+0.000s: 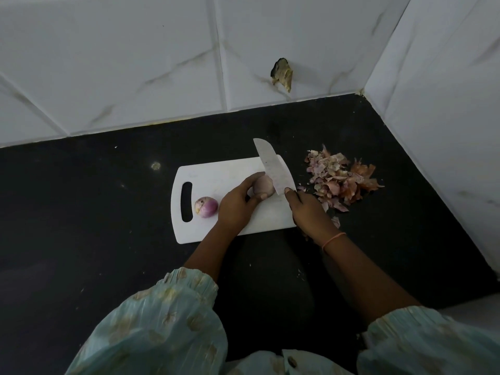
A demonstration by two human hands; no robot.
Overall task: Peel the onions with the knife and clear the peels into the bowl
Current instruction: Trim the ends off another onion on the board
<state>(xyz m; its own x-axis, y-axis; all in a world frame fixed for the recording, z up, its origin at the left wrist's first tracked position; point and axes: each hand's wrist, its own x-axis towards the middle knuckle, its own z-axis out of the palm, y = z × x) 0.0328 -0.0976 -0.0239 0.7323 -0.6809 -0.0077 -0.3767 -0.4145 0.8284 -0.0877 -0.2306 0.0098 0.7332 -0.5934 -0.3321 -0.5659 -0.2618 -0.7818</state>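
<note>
On the white cutting board (216,171), my left hand (236,204) grips a pale onion (263,185) between fingers and thumb. My right hand (308,209) holds the handle of a knife (273,166), whose wide pale blade lies against the right side of that onion and points away from me. A second onion (206,207), purple and partly skinned, lies loose on the board near its handle slot, left of my left hand. A heap of onion peels (341,180) sits on the counter right of the board. No bowl is in view.
The black counter (94,212) runs into a corner of white tiled walls (135,63) at the back and right. A damaged hole (282,74) shows in the back wall. A few stray peel bits (335,221) lie near my right wrist.
</note>
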